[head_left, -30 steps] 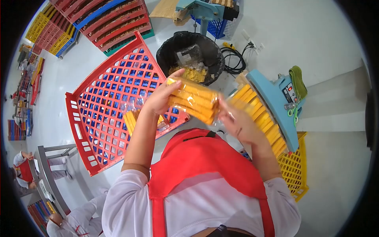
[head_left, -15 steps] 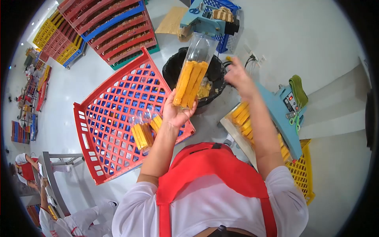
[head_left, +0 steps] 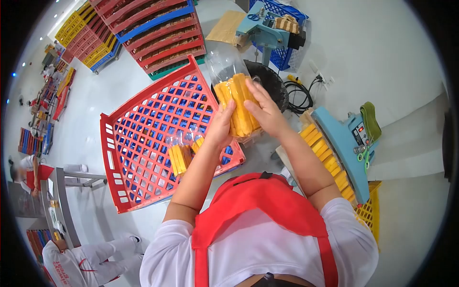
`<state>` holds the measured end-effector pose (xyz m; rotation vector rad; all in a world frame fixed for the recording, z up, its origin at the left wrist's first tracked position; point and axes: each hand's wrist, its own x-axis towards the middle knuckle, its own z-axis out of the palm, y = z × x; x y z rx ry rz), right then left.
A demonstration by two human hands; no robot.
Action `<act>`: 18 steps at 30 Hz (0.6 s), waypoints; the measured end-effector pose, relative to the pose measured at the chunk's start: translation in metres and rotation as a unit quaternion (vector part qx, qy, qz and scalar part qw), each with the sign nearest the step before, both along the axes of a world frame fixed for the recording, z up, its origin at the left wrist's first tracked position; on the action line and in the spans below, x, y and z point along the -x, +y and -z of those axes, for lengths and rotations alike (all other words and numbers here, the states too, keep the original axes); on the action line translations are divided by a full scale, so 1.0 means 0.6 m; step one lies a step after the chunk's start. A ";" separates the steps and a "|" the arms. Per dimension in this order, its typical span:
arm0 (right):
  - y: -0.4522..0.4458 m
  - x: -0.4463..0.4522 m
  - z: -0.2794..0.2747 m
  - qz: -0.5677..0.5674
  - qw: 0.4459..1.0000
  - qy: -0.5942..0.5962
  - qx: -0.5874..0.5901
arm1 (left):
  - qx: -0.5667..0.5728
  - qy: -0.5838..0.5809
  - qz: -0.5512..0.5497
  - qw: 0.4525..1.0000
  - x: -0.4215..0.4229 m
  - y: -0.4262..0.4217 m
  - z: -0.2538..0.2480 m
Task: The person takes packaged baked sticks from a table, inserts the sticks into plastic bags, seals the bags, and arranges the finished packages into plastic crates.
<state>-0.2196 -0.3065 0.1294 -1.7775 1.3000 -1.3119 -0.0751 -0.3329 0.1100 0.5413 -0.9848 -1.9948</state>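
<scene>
Both hands hold a clear plastic bag of yellow sticks [head_left: 236,107] upright, its empty top pointing away from me. My left hand [head_left: 221,125] grips the bag's left side near the bottom, while my right hand [head_left: 266,111] presses against its right side. Below and to the left, filled bags [head_left: 178,158] lie in a red crate [head_left: 138,184]. A row of yellow sticks [head_left: 327,158] lies to the right, beside a light blue machine [head_left: 345,155].
Behind the bag is a black-lined bin [head_left: 275,86]. Stacked crates [head_left: 162,36] stand at the upper left, and another blue machine [head_left: 265,31] at the top. Cables [head_left: 299,95] lie right of the bin. Co-workers [head_left: 71,260] are at the lower left.
My right hand has come back from the right onto the bag. The bag has moved slightly right in view, and my left hand has shifted to its left side.
</scene>
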 end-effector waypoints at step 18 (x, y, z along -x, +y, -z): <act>-0.098 0.087 -0.024 -0.137 0.876 -0.228 -0.402 | -0.258 0.130 0.180 0.940 0.081 -0.032 -0.004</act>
